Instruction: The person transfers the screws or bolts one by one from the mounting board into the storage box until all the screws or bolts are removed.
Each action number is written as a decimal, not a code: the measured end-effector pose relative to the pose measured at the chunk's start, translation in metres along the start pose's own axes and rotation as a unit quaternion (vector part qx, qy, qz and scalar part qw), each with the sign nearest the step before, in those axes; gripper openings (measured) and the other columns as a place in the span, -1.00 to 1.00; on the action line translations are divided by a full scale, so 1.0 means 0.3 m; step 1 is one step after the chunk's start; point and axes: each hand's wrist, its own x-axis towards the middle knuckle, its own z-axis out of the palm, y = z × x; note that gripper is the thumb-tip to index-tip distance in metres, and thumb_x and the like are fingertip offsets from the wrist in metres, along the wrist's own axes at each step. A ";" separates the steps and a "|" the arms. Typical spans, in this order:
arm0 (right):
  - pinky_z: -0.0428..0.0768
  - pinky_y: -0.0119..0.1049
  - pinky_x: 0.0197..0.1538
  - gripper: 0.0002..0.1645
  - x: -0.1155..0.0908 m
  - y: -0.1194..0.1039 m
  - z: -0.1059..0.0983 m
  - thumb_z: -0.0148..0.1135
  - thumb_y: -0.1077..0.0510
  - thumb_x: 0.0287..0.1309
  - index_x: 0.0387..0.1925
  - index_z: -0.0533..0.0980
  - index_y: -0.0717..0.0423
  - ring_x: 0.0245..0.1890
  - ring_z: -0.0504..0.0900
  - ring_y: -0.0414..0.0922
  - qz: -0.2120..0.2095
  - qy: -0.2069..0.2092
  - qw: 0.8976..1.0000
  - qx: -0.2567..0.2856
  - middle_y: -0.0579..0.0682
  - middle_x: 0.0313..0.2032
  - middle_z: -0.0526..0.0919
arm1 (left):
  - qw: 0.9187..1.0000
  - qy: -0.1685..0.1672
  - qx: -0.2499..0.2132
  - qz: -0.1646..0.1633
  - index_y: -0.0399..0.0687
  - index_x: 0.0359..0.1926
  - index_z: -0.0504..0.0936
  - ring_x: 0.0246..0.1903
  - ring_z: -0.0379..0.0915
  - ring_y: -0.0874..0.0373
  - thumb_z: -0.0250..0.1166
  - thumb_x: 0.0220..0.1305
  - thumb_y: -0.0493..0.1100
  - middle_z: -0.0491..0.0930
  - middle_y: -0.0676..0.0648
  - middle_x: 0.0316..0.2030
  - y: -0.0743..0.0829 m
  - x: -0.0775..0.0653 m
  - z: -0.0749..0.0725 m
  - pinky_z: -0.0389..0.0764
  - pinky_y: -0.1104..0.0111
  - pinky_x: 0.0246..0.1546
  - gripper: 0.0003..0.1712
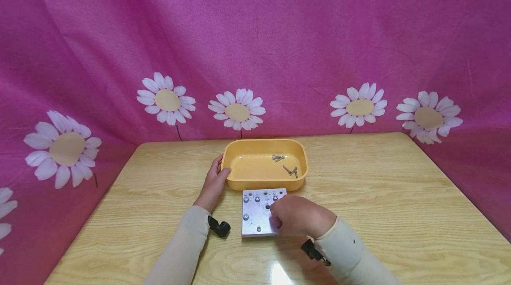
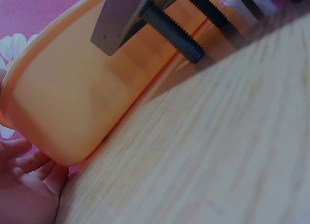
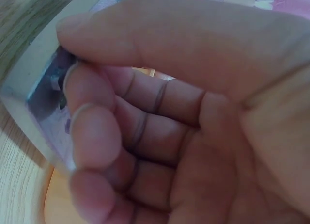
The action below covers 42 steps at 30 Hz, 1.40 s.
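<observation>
My left hand [image 1: 213,183] grips the left end of a yellow plastic tray [image 1: 255,185], thumb over the rim and fingers against the outer wall. In front of the tray is a square metal plate [image 1: 255,218] with several socket-head bolts seated in holes. Dark threaded shanks [image 2: 174,35] stick out below it in the left wrist view. Bent over the plate's right side is my right hand [image 1: 301,216], fingers curled. Its thumb and forefinger pinch at the plate's surface in the right wrist view; a small dark piece [image 3: 64,56] shows there, mostly hidden by the fingertips.
Several loose bolts [image 1: 278,158] lie in the right half of the tray. A light wood table [image 1: 379,187] carries everything, backed by a pink cloth [image 1: 279,45] with large white flowers. Black wrist devices [image 1: 219,227] are strapped on both sleeves.
</observation>
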 end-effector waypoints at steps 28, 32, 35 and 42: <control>0.33 -0.40 -0.49 -0.73 -0.005 -0.007 -0.004 0.29 0.37 -0.09 -0.60 0.48 -0.06 -0.56 0.35 -0.22 0.001 -0.008 1.000 0.001 -0.16 -0.60 0.45 | 0.999 -0.017 -0.011 -0.027 -0.13 0.47 0.06 0.42 0.00 -0.02 0.02 0.34 -0.26 0.07 -0.17 0.45 0.064 -0.027 -0.004 0.13 0.20 0.39 -0.30; 0.34 -0.39 -0.49 -0.74 -0.005 -0.005 -0.003 0.30 0.36 -0.09 -0.60 0.49 -0.06 -0.56 0.36 -0.23 -0.001 -0.008 1.000 0.002 -0.17 -0.60 0.45 | 0.999 -0.019 -0.002 -0.029 -0.19 0.47 0.05 0.42 0.01 -0.03 0.01 0.34 -0.27 0.07 -0.20 0.45 0.112 -0.058 0.001 0.15 0.21 0.38 -0.30; 0.32 -0.40 -0.51 -0.73 -0.004 -0.002 -0.001 0.27 0.37 -0.13 -0.62 0.48 -0.07 -0.58 0.34 -0.23 -0.009 -0.007 1.000 -0.001 -0.17 -0.63 0.44 | 0.999 -0.020 0.003 -0.031 -0.18 0.47 0.04 0.42 0.01 -0.03 0.00 0.34 -0.26 0.06 -0.20 0.45 0.126 -0.070 0.004 0.16 0.23 0.38 -0.29; 0.35 -0.41 -0.51 -0.73 -0.003 0.005 0.001 0.27 0.37 -0.14 -0.61 0.48 -0.09 -0.58 0.36 -0.25 -0.018 -0.008 1.000 0.008 -0.19 -0.62 0.45 | 0.999 -0.024 0.002 -0.028 -0.17 0.48 0.02 0.42 0.00 -0.04 0.01 0.33 -0.25 0.04 -0.20 0.46 0.119 -0.067 0.000 0.16 0.20 0.38 -0.28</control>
